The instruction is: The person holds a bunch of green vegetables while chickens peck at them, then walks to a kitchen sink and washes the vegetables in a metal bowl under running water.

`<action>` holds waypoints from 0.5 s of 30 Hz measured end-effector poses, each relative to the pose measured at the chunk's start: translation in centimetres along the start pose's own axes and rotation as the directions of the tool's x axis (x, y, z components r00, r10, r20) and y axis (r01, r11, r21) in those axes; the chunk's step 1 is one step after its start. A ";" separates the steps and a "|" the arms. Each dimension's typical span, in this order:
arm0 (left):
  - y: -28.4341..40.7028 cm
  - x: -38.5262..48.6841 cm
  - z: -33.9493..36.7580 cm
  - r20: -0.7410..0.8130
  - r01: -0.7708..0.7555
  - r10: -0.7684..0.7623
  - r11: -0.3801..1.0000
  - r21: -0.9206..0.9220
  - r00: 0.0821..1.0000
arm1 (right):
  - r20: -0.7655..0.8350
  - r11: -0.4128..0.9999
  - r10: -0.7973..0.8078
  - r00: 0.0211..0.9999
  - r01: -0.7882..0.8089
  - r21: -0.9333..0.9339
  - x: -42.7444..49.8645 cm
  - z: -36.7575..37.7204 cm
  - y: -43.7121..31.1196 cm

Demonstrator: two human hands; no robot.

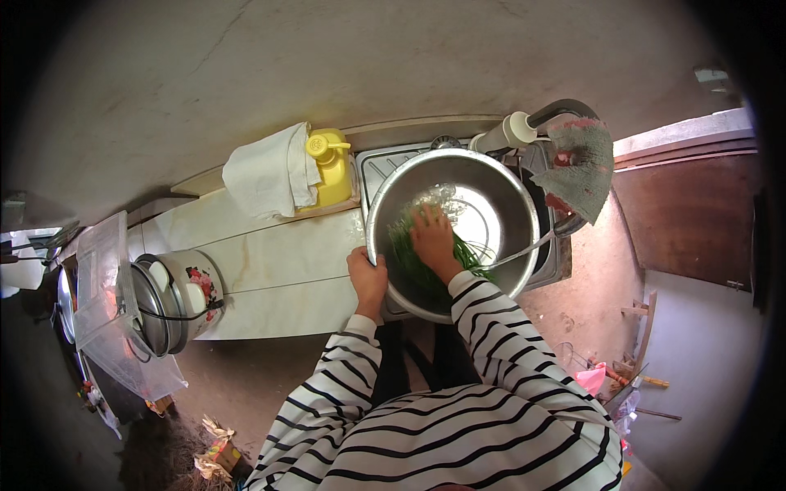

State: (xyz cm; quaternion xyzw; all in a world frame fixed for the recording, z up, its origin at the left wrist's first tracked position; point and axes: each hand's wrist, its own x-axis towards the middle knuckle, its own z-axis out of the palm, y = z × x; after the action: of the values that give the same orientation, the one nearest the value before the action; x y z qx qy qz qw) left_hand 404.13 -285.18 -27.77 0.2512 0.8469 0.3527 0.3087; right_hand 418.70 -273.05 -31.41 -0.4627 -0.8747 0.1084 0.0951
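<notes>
A large stainless-steel basin (491, 175) rests over the sink. My left hand (367, 276) grips its left rim, thumb toward the inside. Inside lies a bunch of long, thin green stalks (402, 245), possibly chives, in some water. My right hand (433, 239) reaches in from the near side and rests on the greens, fingers extended and slightly apart; what lies under the palm is hidden. A stream of water (522, 251) falls into the basin from the tap at the right.
A grey cloth (580, 166) hangs over the curved tap pipe. Left of the steel sink (374, 169) stand a yellow pump bottle (333, 172) and a white cloth (270, 172). Farther left on the tiled counter (288, 258) are a flower-patterned cooker (199, 276) and a clear plastic box (104, 288).
</notes>
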 end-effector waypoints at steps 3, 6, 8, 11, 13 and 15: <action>0.4 0.9 -0.1 -0.007 -0.026 0.027 0.992 0.124 1.000 | 0.061 0.992 -0.128 0.990 0.128 0.006 0.3 -0.3 0.0; 0.2 1.7 -0.5 -0.026 -0.090 0.094 0.984 0.151 0.995 | -0.061 1.000 0.020 0.998 -0.020 0.014 0.4 -0.6 -0.1; 0.2 1.7 -1.1 0.014 -0.075 0.075 0.994 0.081 0.997 | -0.070 0.990 0.013 0.997 -0.003 0.143 0.4 -0.6 -0.2; 1.0 1.0 -2.1 0.030 -0.078 0.079 0.996 -0.037 0.996 | -0.036 0.981 -0.109 0.993 0.114 0.156 0.2 -0.2 -0.5; 2.0 0.8 -2.8 0.069 -0.109 0.112 0.993 -0.045 0.991 | -0.169 0.993 0.054 0.984 -0.034 0.117 0.1 0.0 -0.5; 2.9 0.5 -3.3 0.070 -0.169 0.172 0.985 -0.046 0.983 | -0.068 0.994 0.068 0.995 -0.062 0.087 0.1 0.2 -0.3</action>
State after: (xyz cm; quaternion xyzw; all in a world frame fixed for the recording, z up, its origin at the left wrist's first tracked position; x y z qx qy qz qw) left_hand 402.08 -284.46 -23.93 0.3293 0.8030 0.3853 0.3134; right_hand 418.38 -273.17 -31.53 -0.4901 -0.8498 0.1318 0.1420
